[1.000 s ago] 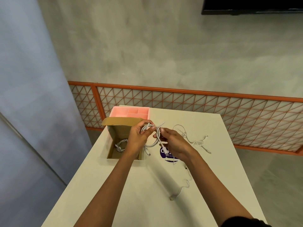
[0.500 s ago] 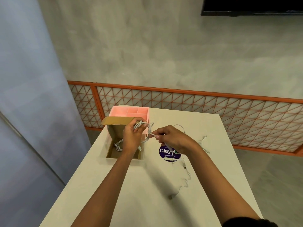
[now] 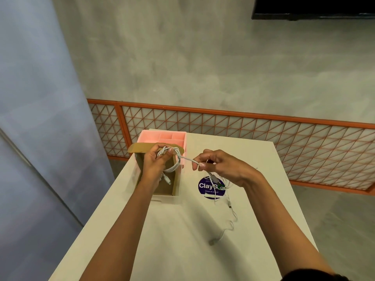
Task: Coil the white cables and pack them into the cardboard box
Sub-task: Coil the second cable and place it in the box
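My left hand [image 3: 154, 163] grips a coiled white cable [image 3: 174, 164] above the open cardboard box [image 3: 176, 186] at the table's left edge. A short tail of that cable runs right to my right hand [image 3: 222, 168], which pinches its end between thumb and fingers. One plug of the coil hangs down over the box. Another loose white cable [image 3: 230, 213] lies on the table under and in front of my right hand, trailing toward me. My left hand hides most of the box's inside.
A pink divided organiser tray [image 3: 162, 135] stands right behind the box. A round purple sticker [image 3: 205, 186] is on the white table [image 3: 182, 250]. An orange lattice railing [image 3: 263, 126] runs beyond the table's far edge; floor drops off on both sides.
Both hands moved left and away from me, carrying the coil from the table's middle to over the box. My right hand pulled the cable's tail out to the right.
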